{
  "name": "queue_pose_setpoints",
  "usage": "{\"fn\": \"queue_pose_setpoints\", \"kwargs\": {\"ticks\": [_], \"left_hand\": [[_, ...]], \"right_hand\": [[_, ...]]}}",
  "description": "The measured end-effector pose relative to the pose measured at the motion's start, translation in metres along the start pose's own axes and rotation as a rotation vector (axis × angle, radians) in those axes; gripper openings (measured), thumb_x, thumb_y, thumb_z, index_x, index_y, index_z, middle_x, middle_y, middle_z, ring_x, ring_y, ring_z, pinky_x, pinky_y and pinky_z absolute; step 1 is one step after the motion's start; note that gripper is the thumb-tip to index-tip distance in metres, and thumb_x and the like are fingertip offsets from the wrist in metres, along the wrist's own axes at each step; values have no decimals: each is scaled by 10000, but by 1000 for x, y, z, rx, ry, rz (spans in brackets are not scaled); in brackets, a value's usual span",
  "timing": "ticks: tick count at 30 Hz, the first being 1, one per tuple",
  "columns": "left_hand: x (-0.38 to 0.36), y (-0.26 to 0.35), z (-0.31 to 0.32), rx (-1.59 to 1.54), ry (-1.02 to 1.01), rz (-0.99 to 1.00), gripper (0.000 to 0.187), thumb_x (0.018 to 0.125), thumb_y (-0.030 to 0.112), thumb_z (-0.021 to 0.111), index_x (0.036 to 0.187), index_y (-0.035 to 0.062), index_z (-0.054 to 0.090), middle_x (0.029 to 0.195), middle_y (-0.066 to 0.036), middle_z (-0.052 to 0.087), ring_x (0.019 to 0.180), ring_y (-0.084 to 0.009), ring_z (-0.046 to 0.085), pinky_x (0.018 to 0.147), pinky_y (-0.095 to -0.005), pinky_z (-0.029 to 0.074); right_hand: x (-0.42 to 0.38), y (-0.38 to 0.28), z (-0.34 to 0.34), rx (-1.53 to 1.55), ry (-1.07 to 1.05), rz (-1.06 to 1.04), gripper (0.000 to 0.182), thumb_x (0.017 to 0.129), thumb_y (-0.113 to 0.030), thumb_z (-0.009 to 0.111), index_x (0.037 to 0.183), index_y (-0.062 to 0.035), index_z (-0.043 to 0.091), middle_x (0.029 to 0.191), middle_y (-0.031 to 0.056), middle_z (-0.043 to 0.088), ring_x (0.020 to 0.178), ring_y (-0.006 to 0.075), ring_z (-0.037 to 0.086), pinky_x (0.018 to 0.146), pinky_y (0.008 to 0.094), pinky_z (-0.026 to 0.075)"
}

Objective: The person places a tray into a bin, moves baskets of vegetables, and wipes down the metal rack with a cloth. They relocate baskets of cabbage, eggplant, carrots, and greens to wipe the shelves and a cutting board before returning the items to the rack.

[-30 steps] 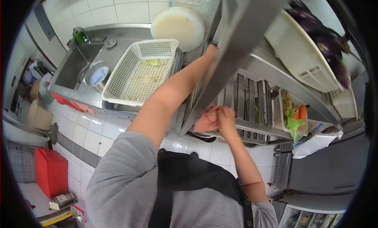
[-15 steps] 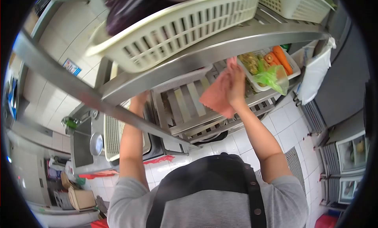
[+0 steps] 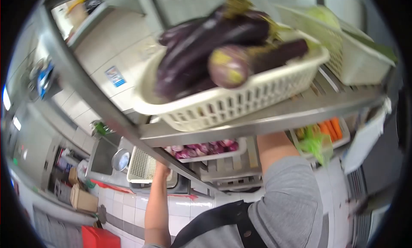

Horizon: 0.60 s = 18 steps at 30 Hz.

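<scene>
The right arm (image 3: 274, 150), at 4 o'clock, now reaches under the shelf (image 3: 266, 123); its hand and the pink cloth it held 0.5 s ago are hidden, so I cannot tell its grip. The onions (image 3: 206, 149) have come into view at 6 o'clock: purple and white, glossy, heaped in 1 pale tray (image 3: 212, 157). The left hand (image 3: 161, 168), at 7 o'clock, is near the tray's left end, perhaps touching; blur leaves its grip unclear.

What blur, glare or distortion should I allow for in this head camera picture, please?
Head view: the eggplants and their basket look blurred; a pale sheen lies along the steel shelf edge. Head view again: straight lines bow, as through a wide lens, and black fills the corners.
</scene>
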State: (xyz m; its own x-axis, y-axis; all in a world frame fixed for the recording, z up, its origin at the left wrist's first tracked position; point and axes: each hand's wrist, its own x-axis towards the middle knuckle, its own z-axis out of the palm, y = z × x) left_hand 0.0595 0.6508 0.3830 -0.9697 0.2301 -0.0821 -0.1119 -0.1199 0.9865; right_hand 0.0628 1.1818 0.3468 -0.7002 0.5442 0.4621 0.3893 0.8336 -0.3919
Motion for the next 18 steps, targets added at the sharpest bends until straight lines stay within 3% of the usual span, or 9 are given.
{"fn": "queue_pose_setpoints", "kwargs": {"ticks": [2, 4, 5, 11, 14, 15, 16, 17, 18], "left_hand": [[-9, 0, 2, -139, -5, -4, 541, 907, 62, 609, 1403, 31, 396, 782, -24, 597, 661, -113, 587, 566, -255, 469], [-4, -21, -13, -29, -21, 41, 377, 943, 104, 548, 1310, 48, 479, 1103, -45, 550, 966, -119, 534, 794, -266, 471], [-16, -9, -1, -64, -8, 110, 495, 927, 73, 592, 1381, 9, 405, 863, -36, 573, 708, -124, 596, 628, -251, 495], [-20, 6, 19, -125, 22, 27, 312, 902, 51, 569, 1210, 14, 532, 945, -62, 590, 829, -143, 572, 678, -261, 472], [1, -20, 8, -119, 77, 7, 241, 882, 48, 604, 1122, 53, 590, 865, -38, 575, 774, -135, 567, 640, -255, 462], [21, -36, -2, -130, 36, 123, 583, 735, -12, 610, 1301, -21, 473, 825, -91, 625, 675, -148, 593, 551, -255, 461], [23, -32, 4, -91, 69, 160, 521, 733, -15, 583, 1249, -29, 512, 814, -89, 630, 677, -148, 595, 548, -254, 458], [15, -14, 16, 12, 63, 130, 475, 748, -9, 584, 1219, -27, 526, 814, -89, 630, 685, -149, 600, 557, -257, 466], [6, 0, 27, 114, 62, 98, 429, 763, -4, 585, 1190, -24, 540, 814, -89, 630, 694, -151, 605, 566, -261, 474]], "right_hand": [[-7, -10, 9, -2, -43, 13, 373, 800, -157, 640, 1157, -62, 590, 1160, 187, 586, 1060, 334, 576, 877, 449, 466], [-18, -12, 11, -20, -66, 3, 347, 801, -162, 640, 1132, -65, 605, 1134, 184, 600, 1031, 333, 589, 864, 452, 471], [-27, -15, 11, -16, -83, 1, 335, 801, -165, 640, 1120, -66, 613, 1121, 182, 607, 1017, 333, 595, 858, 453, 474], [-88, -31, -19, -24, -195, -87, 265, 803, -180, 641, 1045, -74, 660, 1041, 173, 649, 933, 330, 635, 820, 461, 489], [-151, -50, -97, 78, -601, -13, 235, 804, -188, 642, 1008, -79, 684, 1001, 168, 670, 891, 329, 655, 801, 465, 497], [-172, -59, -129, 140, -837, 84, 226, 804, -190, 642, 996, -80, 692, 988, 166, 677, 877, 329, 661, 794, 467, 500], [-187, -65, -154, 195, -1003, 169, 218, 804, -193, 642, 983, -81, 700, 975, 165, 684, 863, 328, 668, 788, 468, 503], [-193, -68, -159, 201, -981, 183, 218, 804, -193, 642, 983, -81, 700, 975, 165, 684, 863, 328, 668, 788, 468, 503], [-197, -74, -162, 218, -525, 9, 218, 823, -198, 626, 986, -73, 700, 1014, 172, 681, 921, 330, 661, 816, 467, 501]]}}
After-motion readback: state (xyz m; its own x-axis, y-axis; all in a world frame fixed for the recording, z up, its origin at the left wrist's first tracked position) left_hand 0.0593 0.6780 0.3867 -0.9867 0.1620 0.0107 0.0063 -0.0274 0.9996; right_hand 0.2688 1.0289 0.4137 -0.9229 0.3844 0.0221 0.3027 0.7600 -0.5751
